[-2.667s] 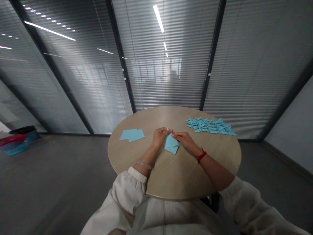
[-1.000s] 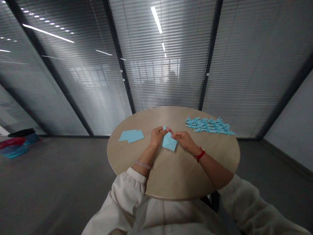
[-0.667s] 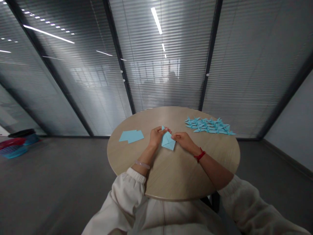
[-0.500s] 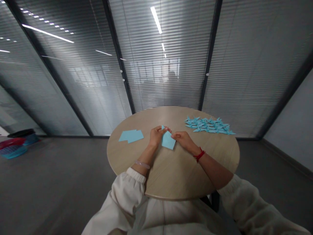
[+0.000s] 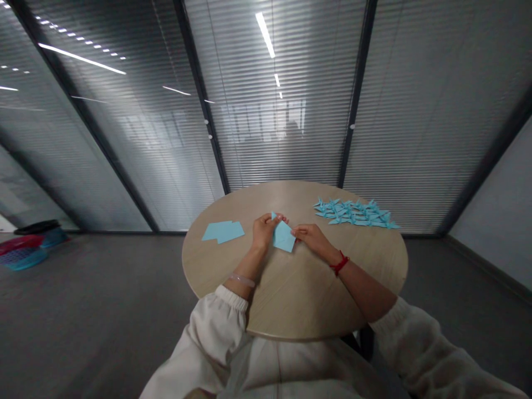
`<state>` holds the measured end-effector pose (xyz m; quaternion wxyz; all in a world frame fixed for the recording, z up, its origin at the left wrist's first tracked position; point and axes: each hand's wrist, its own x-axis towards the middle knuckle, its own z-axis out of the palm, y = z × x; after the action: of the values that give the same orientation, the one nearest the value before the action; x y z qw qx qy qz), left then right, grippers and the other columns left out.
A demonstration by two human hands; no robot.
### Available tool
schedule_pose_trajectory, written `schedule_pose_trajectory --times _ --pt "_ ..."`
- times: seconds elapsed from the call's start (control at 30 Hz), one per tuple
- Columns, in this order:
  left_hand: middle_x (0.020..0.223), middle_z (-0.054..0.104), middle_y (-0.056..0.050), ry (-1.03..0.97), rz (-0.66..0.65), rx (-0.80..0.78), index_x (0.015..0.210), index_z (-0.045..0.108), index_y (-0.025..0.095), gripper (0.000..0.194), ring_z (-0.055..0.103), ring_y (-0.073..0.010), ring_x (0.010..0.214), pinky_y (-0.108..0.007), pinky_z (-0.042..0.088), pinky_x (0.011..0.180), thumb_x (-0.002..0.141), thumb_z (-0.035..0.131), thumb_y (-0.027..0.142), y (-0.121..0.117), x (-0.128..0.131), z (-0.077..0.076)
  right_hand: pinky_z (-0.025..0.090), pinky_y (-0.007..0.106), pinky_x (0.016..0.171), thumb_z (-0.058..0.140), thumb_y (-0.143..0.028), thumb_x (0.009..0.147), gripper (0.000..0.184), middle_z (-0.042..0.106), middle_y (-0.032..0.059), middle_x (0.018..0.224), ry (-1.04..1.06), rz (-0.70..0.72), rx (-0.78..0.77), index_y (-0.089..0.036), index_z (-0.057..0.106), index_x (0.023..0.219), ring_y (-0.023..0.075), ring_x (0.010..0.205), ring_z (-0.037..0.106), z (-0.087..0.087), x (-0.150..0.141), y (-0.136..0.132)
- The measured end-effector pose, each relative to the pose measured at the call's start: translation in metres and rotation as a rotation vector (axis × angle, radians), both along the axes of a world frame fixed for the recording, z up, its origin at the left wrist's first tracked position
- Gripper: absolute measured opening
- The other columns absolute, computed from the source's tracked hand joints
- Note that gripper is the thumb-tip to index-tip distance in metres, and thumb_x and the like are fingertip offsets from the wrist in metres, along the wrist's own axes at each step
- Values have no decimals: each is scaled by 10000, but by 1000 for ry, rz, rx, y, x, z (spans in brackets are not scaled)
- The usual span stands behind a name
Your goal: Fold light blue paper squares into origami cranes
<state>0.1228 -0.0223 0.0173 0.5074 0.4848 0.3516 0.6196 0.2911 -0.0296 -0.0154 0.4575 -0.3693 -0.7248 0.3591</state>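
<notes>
Between the flat blue sheets [image 5: 223, 230] and the finished folded figures [image 5: 356, 213], both hands' fingers pinch a partly folded blue paper [image 5: 284, 237] above the round table [image 5: 291, 310], its remaining folds apparently still unmade, though finer creases are hard to resolve.

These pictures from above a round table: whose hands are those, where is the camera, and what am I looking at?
There is no robot here: a person works bare-handed, wearing the camera on the head. The view looks forward and down, so both arms reach in from the bottom.

The left hand and right hand hold a partly folded piece of light-blue paper between them. On the round table, flat blue sheets lie to the left, and a cluster of folded blue paper shapes sits at the far right.
</notes>
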Motion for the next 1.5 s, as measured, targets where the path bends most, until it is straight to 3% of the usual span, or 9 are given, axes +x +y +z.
schedule_pose_trajectory --times 0.27,0.47,0.73,1.03,1.3,1.5 --pt "785 735 -130 20 17 20 764 681 98 445 702 -234 732 -332 547 681 537 853 440 -3 0 2 408 250 578 546 -404 826 328 639 30 592 -59 -59 26 -153 646 642 147 562 563 3 2 -4" --pt "752 728 -76 161 9 -12 956 697 126 509 655 -175 624 -287 513 616 525 873 333 -8 3 0 430 257 579 550 -407 821 317 659 36 599 -1 -64 17 -164 664 652 157 567 586 3 0 -5" --pt "670 702 -65 238 67 10 708 716 120 297 608 -159 557 -262 465 548 539 851 325 -11 2 5 458 266 607 564 -423 813 312 687 44 654 44 -33 -24 -164 678 683 166 609 609 8 -2 -9" --pt "752 725 -115 -10 -9 -6 734 695 96 404 671 -186 643 -313 538 650 562 844 430 -10 0 6 420 253 595 580 -369 789 278 650 26 598 17 -26 -19 -150 666 639 149 586 569 4 0 -6" --pt "721 723 -119 -29 23 -28 677 665 100 406 693 -217 666 -312 544 624 527 864 420 -9 -1 4 424 259 609 585 -361 792 263 656 22 603 23 -21 -24 -157 675 653 151 582 575 5 0 -6" --pt "786 730 -128 -44 36 -5 755 695 99 415 699 -207 716 -298 535 662 613 808 473 0 -5 1 426 259 597 580 -361 790 259 652 20 596 21 -12 -37 -171 665 636 153 582 564 6 0 -6"
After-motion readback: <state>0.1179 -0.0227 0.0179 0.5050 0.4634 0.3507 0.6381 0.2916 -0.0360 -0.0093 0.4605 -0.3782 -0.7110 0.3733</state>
